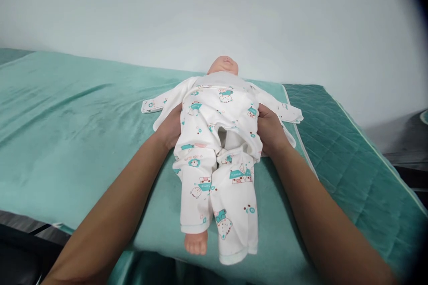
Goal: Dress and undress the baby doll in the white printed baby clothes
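Note:
A baby doll (223,66) lies on its back, head away from me, in a white printed long-sleeved top (190,84) and matching baby pants (197,171). The pants reach high over the belly, with a gap at the crotch. One bare foot (196,243) sticks out of the left pant leg; the right leg's cuff hides the other. My left hand (172,127) is closed at the left side of the pants' waist. On the opposite side, my right hand (269,129) grips the waist too. The fingertips of both hands are hidden behind the fabric and the doll.
A smooth green sheet (83,142) covers the bed under the doll. To the right lies a darker quilted green cover (354,164). A pale wall (133,13) rises behind the bed. Something dark (23,254) stands at the lower left, below the bed's edge.

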`<state>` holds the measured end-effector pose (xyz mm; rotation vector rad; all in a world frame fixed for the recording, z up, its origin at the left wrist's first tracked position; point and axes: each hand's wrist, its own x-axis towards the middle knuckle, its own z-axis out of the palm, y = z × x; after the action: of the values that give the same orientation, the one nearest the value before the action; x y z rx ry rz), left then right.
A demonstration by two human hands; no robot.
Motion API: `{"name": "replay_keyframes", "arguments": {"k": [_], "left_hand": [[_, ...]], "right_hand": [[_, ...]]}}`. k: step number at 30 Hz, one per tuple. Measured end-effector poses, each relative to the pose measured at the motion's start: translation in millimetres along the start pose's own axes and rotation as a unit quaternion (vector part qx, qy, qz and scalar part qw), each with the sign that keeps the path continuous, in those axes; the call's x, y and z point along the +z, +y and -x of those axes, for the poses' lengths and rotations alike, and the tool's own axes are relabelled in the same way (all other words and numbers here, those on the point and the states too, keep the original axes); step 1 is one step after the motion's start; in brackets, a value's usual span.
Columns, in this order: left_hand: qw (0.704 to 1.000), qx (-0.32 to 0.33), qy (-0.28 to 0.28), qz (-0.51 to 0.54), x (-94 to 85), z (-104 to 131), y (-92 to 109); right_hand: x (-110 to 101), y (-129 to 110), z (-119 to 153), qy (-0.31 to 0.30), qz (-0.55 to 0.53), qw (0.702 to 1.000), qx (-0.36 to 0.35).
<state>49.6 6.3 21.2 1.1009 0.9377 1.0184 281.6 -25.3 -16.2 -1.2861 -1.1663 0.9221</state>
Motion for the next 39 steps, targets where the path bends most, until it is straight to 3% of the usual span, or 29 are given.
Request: {"name": "replay_keyframes", "arguments": {"k": [5, 8, 12, 19, 26, 31, 34, 39], "left_hand": [[0.998, -0.017, -0.061, -0.019, -6.9, -9, -7], [0.998, -0.015, -0.049, -0.035, -10.9, -15, -11], [0.999, -0.014, -0.016, -0.024, -7.4, -17, -9], [0.997, -0.019, -0.060, 0.045, 2.7, -17, -8], [0.997, 0.044, -0.012, -0.066, 5.7, -9, -2], [0.997, 0.053, -0.021, -0.060, -0.4, -13, -9], [0.996, 0.065, 0.032, -0.045, -8.5, -19, -17], [0.989, 0.096, 0.107, -0.018, -18.6, -29, -24]], "right_hand": [[-6, -7, 0, 0.033, 0.092, 0.995, 0.001], [-10, -4, -3, 0.008, 0.117, 0.993, -0.002], [-12, 2, -5, -0.026, 0.109, 0.992, -0.064], [-6, -7, -2, 0.033, 0.145, 0.985, -0.082], [-10, -4, -3, 0.060, 0.197, 0.976, -0.075], [-10, -2, -2, 0.061, 0.213, 0.973, -0.061], [-10, -2, -1, 0.072, 0.153, 0.985, -0.023], [-9, 1, -5, 0.078, 0.132, 0.988, -0.021]]}}
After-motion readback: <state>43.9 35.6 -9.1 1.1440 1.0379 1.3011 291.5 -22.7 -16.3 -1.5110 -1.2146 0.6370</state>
